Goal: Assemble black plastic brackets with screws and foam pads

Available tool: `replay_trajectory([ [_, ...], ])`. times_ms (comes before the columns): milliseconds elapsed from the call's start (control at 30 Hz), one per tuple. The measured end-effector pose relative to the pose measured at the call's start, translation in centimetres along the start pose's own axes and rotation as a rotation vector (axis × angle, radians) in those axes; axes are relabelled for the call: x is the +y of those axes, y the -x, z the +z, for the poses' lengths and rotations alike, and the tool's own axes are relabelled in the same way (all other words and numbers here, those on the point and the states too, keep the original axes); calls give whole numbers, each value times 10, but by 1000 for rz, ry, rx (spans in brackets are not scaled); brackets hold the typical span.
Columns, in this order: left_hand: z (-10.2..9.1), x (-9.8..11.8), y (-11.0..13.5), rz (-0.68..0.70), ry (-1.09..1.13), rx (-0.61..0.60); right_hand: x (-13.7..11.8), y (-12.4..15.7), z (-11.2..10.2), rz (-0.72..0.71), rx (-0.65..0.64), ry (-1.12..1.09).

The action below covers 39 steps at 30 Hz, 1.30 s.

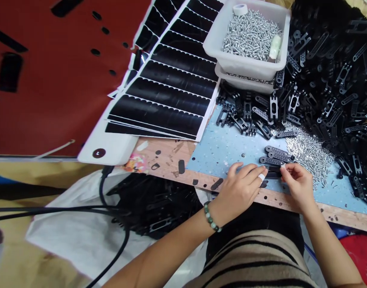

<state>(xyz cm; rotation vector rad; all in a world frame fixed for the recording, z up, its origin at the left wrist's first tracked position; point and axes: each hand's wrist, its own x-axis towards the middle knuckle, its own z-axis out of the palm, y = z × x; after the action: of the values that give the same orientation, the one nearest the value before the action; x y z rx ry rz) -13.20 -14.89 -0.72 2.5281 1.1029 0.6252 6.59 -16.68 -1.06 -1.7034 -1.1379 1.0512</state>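
My right hand (pixel 297 186) pinching a black perforated plastic link bar (pixel 272 169) at its end (light, stiff, I judge); left hand (pixel 239 190) curled alongside.

We pinch a flat black perforated plastic link (pixel 273 169) in our right hand (pixel 297 186), its fingertips (pixel 283 167) at one end, while our left hand (pixel 239 192) lies just beside it. Matching links (pixel 271 161) lie side by side just ahead of our hands.

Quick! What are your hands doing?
Left hand: curved, cannot tell if it holds anything.
Right hand: closed, pinching a black plastic bar.
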Motion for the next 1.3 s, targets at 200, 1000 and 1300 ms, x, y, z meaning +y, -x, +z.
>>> replay_trajectory([
  [200, 0, 3, -3, 1, 3, -5, 3, -1, -1, -64, -13, 186],
  [1000, -14, -11, -14, -165, 218, 79, -26, -12, -6, -84, -88, -22],
  [1300, -10, -7, -10, -83, 66, 20, -19, -24, 11, 135, -19, -147],
])
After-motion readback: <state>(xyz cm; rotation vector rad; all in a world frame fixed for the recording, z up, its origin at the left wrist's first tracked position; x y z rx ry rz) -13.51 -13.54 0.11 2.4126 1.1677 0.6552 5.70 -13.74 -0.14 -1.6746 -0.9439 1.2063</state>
